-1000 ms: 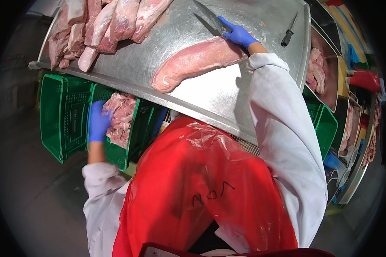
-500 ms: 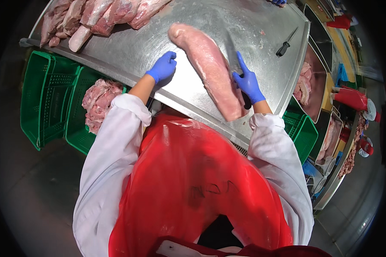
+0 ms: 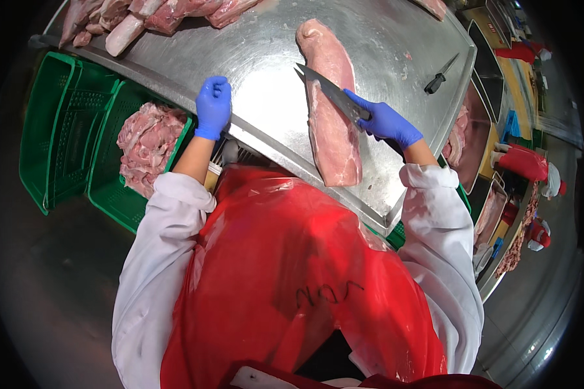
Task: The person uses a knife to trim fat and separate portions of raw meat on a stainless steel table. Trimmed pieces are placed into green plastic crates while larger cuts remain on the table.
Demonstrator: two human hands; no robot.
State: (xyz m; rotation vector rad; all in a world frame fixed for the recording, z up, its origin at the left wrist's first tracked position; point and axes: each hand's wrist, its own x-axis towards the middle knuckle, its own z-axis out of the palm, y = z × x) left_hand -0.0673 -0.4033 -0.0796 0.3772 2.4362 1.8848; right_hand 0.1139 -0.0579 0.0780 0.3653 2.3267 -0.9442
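A long, pale pink pork loin lies lengthwise on the steel table. My right hand, in a blue glove, is wrapped round the handle of a wide-bladed knife. Its blade crosses above the loin's upper part, tip pointing up and left; whether it touches the meat I cannot tell. Over the table's near edge, left of the loin and apart from it, is my left hand. That glove is curled into a fist, with nothing visible in it.
Several meat pieces are heaped at the table's far left. A second knife rests at the right. Below the left edge stand green crates, one holding meat trimmings. Co-workers in red aprons are at the far right.
My right hand has brought the knife from the loin's right side to above it. My left hand has drawn left, away from the meat. The loin now lies straighter; the view has shifted slightly.
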